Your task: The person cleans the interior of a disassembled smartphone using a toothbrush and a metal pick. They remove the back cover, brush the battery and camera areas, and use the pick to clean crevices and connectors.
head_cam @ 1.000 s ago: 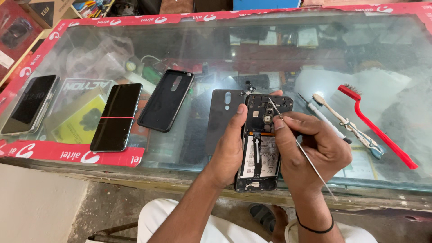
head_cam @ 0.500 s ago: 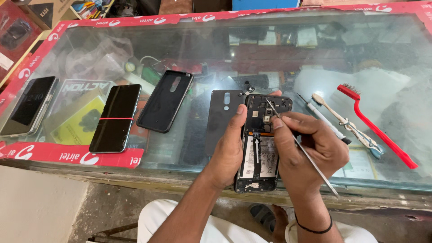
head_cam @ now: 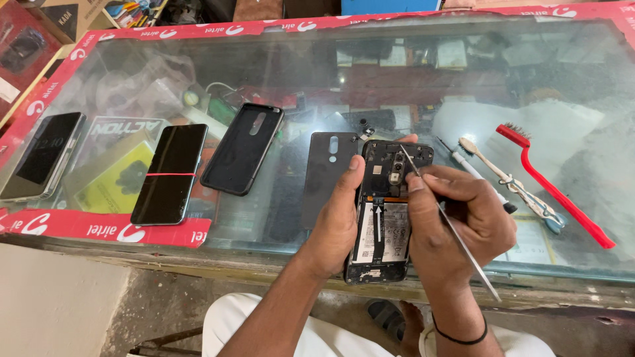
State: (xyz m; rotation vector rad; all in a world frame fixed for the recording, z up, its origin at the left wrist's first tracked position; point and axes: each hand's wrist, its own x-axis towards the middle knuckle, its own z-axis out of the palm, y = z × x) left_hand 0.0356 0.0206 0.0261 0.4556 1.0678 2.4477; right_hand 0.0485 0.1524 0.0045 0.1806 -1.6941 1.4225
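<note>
My left hand [head_cam: 337, 221] grips an opened phone [head_cam: 382, 228] by its left edge, its back off and its battery and circuit board showing. My right hand [head_cam: 466, 221] pinches long metal tweezers [head_cam: 423, 180], whose tips touch the board near the camera at the phone's top. The tweezers' rear end sticks out below my right wrist. The phone's dark back cover [head_cam: 327, 177] lies flat on the glass just left of my left hand.
On the glass counter [head_cam: 278, 79] lie a black phone case [head_cam: 241, 149], a dark phone with a red band [head_cam: 170, 173] and another phone [head_cam: 41, 155] at far left. To the right are a toothbrush [head_cam: 509, 182], a red wire brush [head_cam: 552, 188] and a thin tool [head_cam: 463, 168].
The tweezers' angle has shifted slightly while their tips stay on the board. Both hands and the phone stay in place.
</note>
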